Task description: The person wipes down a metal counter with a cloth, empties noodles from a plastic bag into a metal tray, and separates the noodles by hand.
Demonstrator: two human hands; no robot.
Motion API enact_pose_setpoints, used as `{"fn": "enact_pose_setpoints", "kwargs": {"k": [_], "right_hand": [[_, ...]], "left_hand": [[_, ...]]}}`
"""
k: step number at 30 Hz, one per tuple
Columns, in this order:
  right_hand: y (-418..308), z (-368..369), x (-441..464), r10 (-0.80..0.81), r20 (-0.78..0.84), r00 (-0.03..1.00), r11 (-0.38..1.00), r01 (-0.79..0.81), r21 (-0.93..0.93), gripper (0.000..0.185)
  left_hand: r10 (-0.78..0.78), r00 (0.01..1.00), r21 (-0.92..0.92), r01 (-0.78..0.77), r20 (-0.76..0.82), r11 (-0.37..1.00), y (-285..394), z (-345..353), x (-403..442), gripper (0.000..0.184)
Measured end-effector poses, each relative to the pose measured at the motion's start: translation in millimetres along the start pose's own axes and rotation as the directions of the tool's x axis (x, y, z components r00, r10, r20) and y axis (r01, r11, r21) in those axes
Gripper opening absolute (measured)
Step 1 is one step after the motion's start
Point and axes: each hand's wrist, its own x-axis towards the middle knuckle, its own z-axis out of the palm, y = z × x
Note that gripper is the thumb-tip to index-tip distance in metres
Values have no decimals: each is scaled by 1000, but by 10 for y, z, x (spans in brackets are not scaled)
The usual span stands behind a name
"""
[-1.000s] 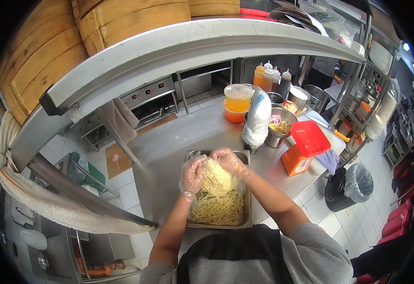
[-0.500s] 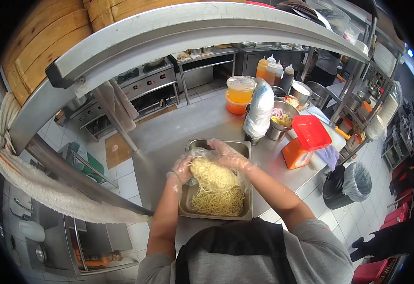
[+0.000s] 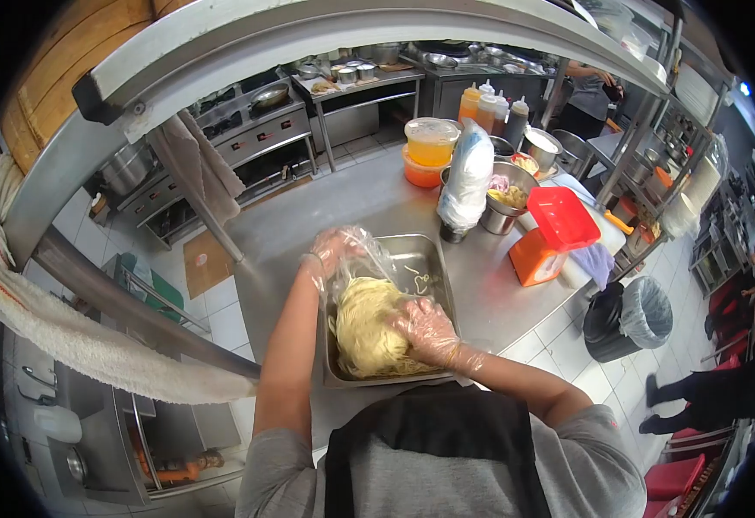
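Note:
Clear plastic gloves cover both hands. My left hand [image 3: 340, 250] is closed on the top of a clear plastic bag [image 3: 375, 257] at the back left of a metal tray [image 3: 445, 289]. A clump of pale yellow noodles [image 3: 370, 324] bulges in the bag over the tray. My right hand [image 3: 427, 332] lies against the right side of the clump, its fingers spread and partly hidden by the plastic. A few loose noodles [image 3: 420, 278] lie on the tray's bare bottom behind it.
Behind the tray stand a wrapped bottle [image 3: 468, 181], stacked tubs [image 3: 429, 151] and squeeze bottles [image 3: 489, 108]. An orange scale [image 3: 537, 262] with a red pan is at the right. A lined bin [image 3: 645, 315] stands on the floor. Other people are at the right and back right.
My left hand has moved up and back with the bag's top. My right hand has come down to the clump's right side. The clump now covers most of the noodles in the tray.

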Motion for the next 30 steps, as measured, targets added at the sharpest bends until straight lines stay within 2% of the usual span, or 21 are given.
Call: {"fn": "enact_pose_setpoints", "kwargs": {"k": [1, 2, 4, 5, 7, 8, 9, 11, 13, 14, 16, 18, 19, 20, 22, 24, 25, 27, 28, 29, 30], "right_hand": [[-6, 48, 4, -7, -36, 999, 1000, 7, 16, 72], [13, 69, 1, -8, -27, 1000, 1000, 8, 18, 71], [-3, 46, 2, -5, -10, 1000, 1000, 5, 29, 69], [24, -53, 51, -29, 106, 994, 999, 26, 27, 71], [169, -79, 111, -39, -118, 992, 946, 74, 314, 73], [257, -97, 147, -19, -229, 973, 889, 121, 441, 75], [359, -145, 238, 44, -335, 941, 873, 127, 471, 79], [405, -426, 406, 302, -393, 869, 762, 27, 646, 84], [434, -578, 581, 336, -420, 843, 658, 108, 745, 84], [437, -614, 650, 362, -434, 825, 604, 147, 784, 84], [568, -530, 785, 262, -417, 870, 536, 228, 813, 56], [632, -451, 797, 364, -403, 840, 642, 88, 762, 34], [648, -449, 768, 406, -476, 780, 740, 25, 672, 24], [708, -442, 704, 427, -504, 751, 723, 52, 689, 23], [826, -487, 536, 434, -586, 684, 748, 89, 658, 29], [877, -845, 136, 489, -494, 719, 646, 83, 759, 32], [925, -958, -22, 496, -448, 744, 587, 92, 804, 34], [1164, -1030, -335, 539, -546, 642, 609, 150, 779, 37], [1291, -1081, -537, 554, -590, 587, 623, 179, 762, 39], [1369, -1274, -831, 578, -567, 587, 621, 135, 772, 42], [1542, -1286, -1056, 535, -691, 486, 654, 279, 703, 44]], "left_hand": [[-71, 997, -137, 76, 39, 988, 46, 0, 90, 28], [85, 989, -267, -50, 121, 962, 57, -13, 135, 30], [398, 890, -533, -232, 220, 813, 106, -3, 165, 34], [383, 902, -475, -253, 199, 843, 267, 74, 54, 38], [360, 920, -353, -288, 157, 890, 627, 225, -174, 47], [393, 892, -353, -301, 224, 886, 710, 286, -266, 47], [422, 859, -356, -313, 289, 881, 739, 333, -378, 47], [429, 832, -335, -316, 352, 887, 727, 445, -525, 48], [391, 849, -287, -299, 357, 910, 653, 601, -611, 50], [413, 874, -116, -396, 256, 911, 515, 620, -624, 54], [509, 853, 235, -521, 113, 821, 170, 634, -594, 62], [457, 854, 362, -519, 247, 774, 14, 599, -613, 58], [459, 848, 345, -528, 264, 776, 71, 745, -834, 60], [409, 882, 473, -471, 233, 745, 165, 879, -1041, 70], [511, 785, 649, -597, 351, 472, -99, 808, -1091, 85], [364, 917, 918, -276, 163, 285, -540, 897, -1167, 99], [346, 917, 908, -307, 201, 286, -503, 1097, -1263, 101], [313, 913, 888, -355, 262, 292, -338, 1429, -1512, 103], [309, 928, 859, -326, 210, 396, -387, 1452, -1473, 101], [303, 935, 836, -311, 184, 452, -444, 1442, -1433, 99], [299, 938, 826, -304, 173, 475, -486, 1410, -1413, 97]]}}
